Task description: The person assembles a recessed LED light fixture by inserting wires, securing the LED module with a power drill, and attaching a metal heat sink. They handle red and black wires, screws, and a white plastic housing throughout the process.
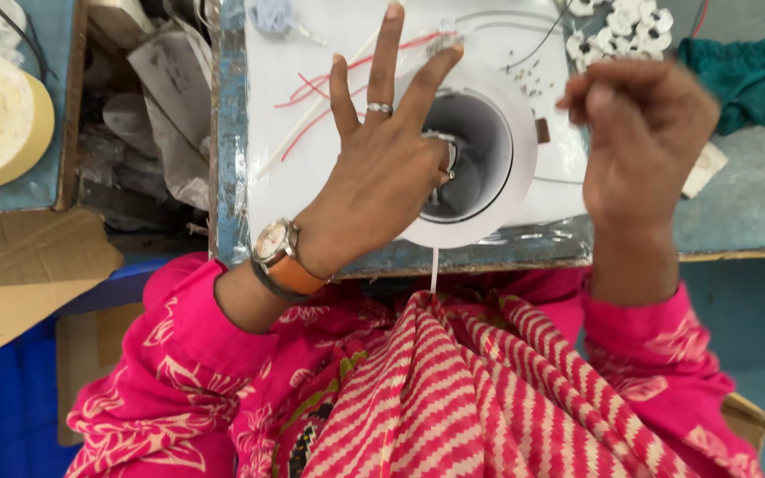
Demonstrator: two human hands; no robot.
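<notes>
A round white fixture housing [489, 159] — smooth, with a broad flat rim and a deep grey hollow — lies on a glossy white sheet [285, 195] at the near edge of a worn blue table [754, 204]. The left hand [382, 168] rests on the housing's left rim, fingers spread wide and straight, pointing away from the person; it wears two silver rings and, on the wrist, a watch on an orange strap [281, 257]. The right hand [644, 133] hovers just right of the housing, curled into a loose fist with fingertips pinched together; what it pinches cannot be made out. Thin red and white wires [329, 88] trail across the sheet to the far left of the housing. Small white plastic connectors [622, 31] cluster at the far right, beside a crumpled teal cloth [745, 75]. A thick roll of cream tape [6, 119] sits well to the left — past a bin of crumpled grey scraps [152, 115].
</notes>
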